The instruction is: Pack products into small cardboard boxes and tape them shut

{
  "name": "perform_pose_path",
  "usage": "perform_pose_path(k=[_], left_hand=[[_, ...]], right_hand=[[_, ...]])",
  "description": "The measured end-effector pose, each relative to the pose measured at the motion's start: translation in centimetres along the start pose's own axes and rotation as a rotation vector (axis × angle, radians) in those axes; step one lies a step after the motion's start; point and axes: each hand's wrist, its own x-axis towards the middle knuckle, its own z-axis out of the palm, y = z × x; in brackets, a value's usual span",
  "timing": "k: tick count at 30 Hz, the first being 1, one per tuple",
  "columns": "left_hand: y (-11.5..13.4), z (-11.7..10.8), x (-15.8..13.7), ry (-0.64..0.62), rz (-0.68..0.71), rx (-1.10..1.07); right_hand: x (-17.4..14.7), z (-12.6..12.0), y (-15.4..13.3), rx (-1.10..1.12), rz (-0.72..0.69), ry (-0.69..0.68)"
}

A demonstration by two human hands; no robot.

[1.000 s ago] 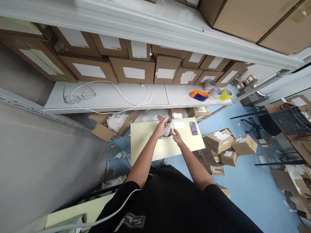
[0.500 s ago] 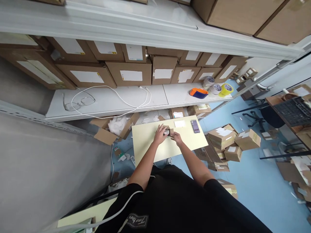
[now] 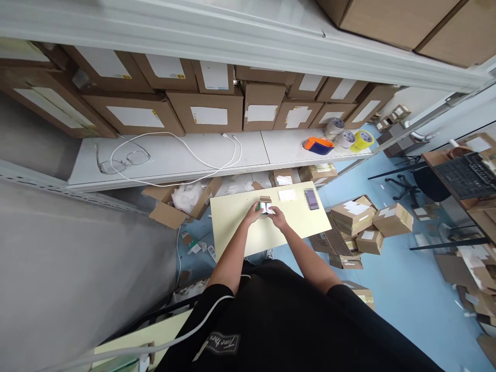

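Observation:
Over the pale yellow table (image 3: 228,227), my left hand (image 3: 253,213) and my right hand (image 3: 278,217) meet at a small opened cardboard box, whose brown flap (image 3: 265,199) stands up at the back. Two small white packs (image 3: 265,207) lie side by side between my hands, with a green edge on the left. My left hand is closed around the left side, its thumb on the white. The right thumb and fingers grip the right side. What lies beneath the packs is hidden by my fingers. Behind my right hand lies a white card (image 3: 287,195).
A dark pixelated object (image 3: 311,199) lies at the table's right end. The shelf (image 3: 186,155) ahead bears eyeglasses (image 3: 124,161), a white cable (image 3: 186,142), an orange-and-blue roll (image 3: 318,145) and tape rolls (image 3: 345,138). Cardboard boxes (image 3: 352,214) are piled on the floor at right.
The brown box between my hands now has its flap up and white packs showing. My left hand has moved from its top to its left side; my right hand has closed in.

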Motion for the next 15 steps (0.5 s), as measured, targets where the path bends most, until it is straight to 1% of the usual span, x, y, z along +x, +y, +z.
perform_pose_path(k=[2,3,6,9,12,15], left_hand=[[0.7,-0.5,0.1,-0.028,-0.051,-0.034],[1.0,-0.7,0.2,-0.027,-0.050,-0.046],[2.1,-1.3,-0.2,-0.008,0.038,-0.045],[2.7,-1.9,-1.2,-0.044,0.067,-0.004],[2.8,-2.2,-2.0,-0.087,0.075,0.051],[2.7,-1.9,-2.2,-0.064,0.090,0.101]], right_hand=[[-0.1,-0.3,-0.4,0.002,0.046,-0.028],[-0.2,-0.5,-0.7,0.012,0.074,-0.048],[-0.7,-1.0,-1.1,0.091,0.121,-0.071],[-1.4,-1.4,-1.1,0.168,0.090,0.001],[-1.8,-1.4,-0.9,0.146,0.062,0.054],[-1.7,-1.1,-0.7,0.134,0.034,0.067]])
